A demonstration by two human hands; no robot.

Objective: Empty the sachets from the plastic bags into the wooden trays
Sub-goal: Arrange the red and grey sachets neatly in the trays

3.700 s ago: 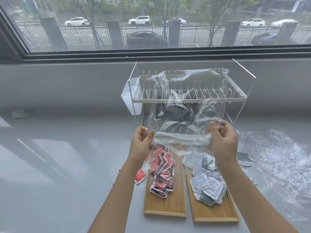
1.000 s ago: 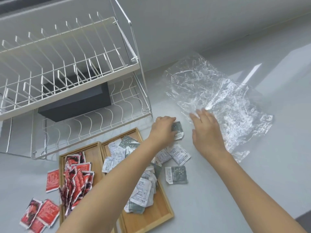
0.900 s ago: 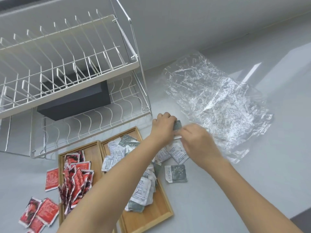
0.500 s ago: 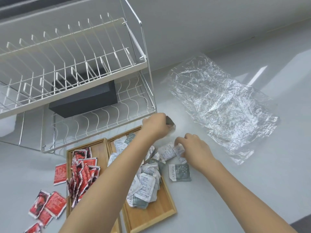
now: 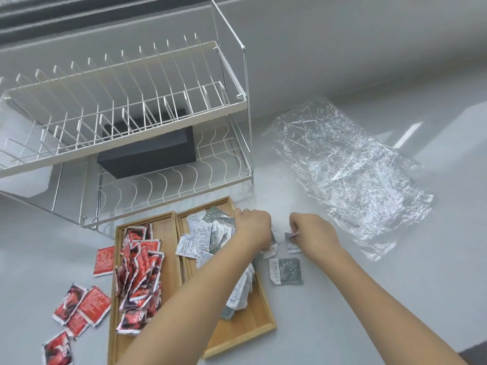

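Two wooden trays lie side by side on the grey bench point(image 5: 342, 312) in front of a wire rack point(image 5: 126, 106); the left tray point(image 5: 168, 222) holds a heap of red sachets point(image 5: 139, 272), with more red strays point(image 5: 79, 309) on the bench to its left; the right tray point(image 5: 245, 327) holds grey-white sachets point(image 5: 203, 238). The left hand point(image 5: 250, 227) reaches over the right tray's far corner, its grip curled down among the grey-white sachets, though what it pinches I cannot tell. The right hand point(image 5: 313, 235) is on the bench just right of that tray, its grip pinching a small sachet point(image 5: 291, 235); a grey sachet point(image 5: 286, 271) lies flat on the bench below it. The emptied bags point(image 5: 350, 175) lie crumpled on the bench, right of the rack; a dark box point(image 5: 147, 154) sits on the rack's lower shelf.
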